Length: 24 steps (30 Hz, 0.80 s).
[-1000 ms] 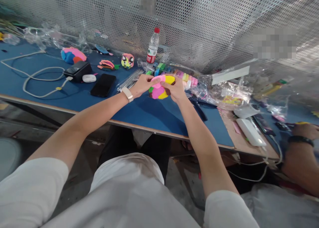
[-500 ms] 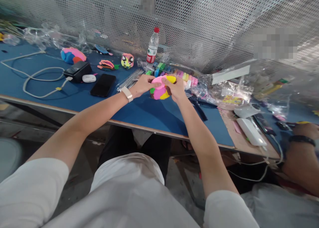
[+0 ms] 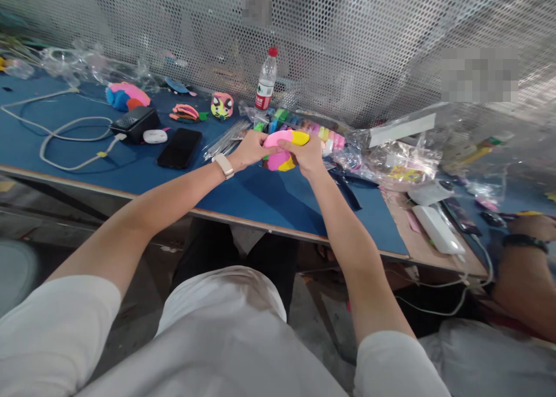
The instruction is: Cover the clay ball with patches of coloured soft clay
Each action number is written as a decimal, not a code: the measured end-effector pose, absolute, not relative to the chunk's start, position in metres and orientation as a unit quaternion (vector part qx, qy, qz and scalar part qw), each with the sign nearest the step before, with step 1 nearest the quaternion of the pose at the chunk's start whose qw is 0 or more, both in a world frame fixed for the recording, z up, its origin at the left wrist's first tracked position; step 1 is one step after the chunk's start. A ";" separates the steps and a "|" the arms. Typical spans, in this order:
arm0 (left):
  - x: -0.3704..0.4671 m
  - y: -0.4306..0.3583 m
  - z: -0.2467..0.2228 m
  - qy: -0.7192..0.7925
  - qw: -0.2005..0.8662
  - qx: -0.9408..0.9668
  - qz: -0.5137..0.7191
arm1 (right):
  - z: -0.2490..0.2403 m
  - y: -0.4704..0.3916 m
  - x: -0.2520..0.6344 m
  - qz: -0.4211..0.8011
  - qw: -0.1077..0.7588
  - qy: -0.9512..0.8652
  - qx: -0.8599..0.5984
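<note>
Both my hands hold a multicoloured clay lump (image 3: 281,161), pink, yellow and green, just above the blue table (image 3: 260,197). My left hand (image 3: 250,150) grips its left side, thumb across the pink top. My right hand (image 3: 306,155) grips its right side, fingers pressing the yellow end. A pale watch band sits on my left wrist (image 3: 223,165). Behind the lump lies a row of coloured clay sticks in clear wrap (image 3: 324,134).
A black phone (image 3: 179,147), white earbud case (image 3: 155,136), black charger box (image 3: 135,122) and cables lie at left. Clay figures (image 3: 222,105) and a water bottle (image 3: 266,84) stand near the mesh wall. Plastic bags and a white power bank (image 3: 436,229) are right, by another person's arm (image 3: 521,269).
My hands have turned and squeezed the clay lump slightly, so its top now looks flatter and longer. The hands stay at the same spot above the table.
</note>
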<state>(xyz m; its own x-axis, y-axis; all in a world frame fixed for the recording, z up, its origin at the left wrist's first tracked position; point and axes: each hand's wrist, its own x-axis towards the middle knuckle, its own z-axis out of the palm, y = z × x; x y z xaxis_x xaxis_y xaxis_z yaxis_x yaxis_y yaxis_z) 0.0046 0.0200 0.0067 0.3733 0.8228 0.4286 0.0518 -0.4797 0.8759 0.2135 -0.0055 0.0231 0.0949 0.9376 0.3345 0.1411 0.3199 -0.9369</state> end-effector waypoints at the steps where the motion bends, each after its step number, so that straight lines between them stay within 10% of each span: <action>1: 0.005 0.020 0.005 0.304 0.413 0.718 0.470 | 0.024 -0.006 0.213 0.350 0.574 -0.573 -0.469; 24: 0.007 0.019 0.002 0.310 0.456 0.688 0.473 | 0.025 -0.004 0.219 0.398 0.551 -0.581 -0.447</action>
<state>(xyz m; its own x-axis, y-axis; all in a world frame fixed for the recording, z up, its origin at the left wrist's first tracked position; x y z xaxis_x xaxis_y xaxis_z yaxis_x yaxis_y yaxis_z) 0.0072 0.0190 0.0021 0.3615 0.8567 0.3680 -0.0051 -0.3929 0.9196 0.2186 -0.0041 0.0253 0.0071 0.9586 0.2848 0.0804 0.2834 -0.9556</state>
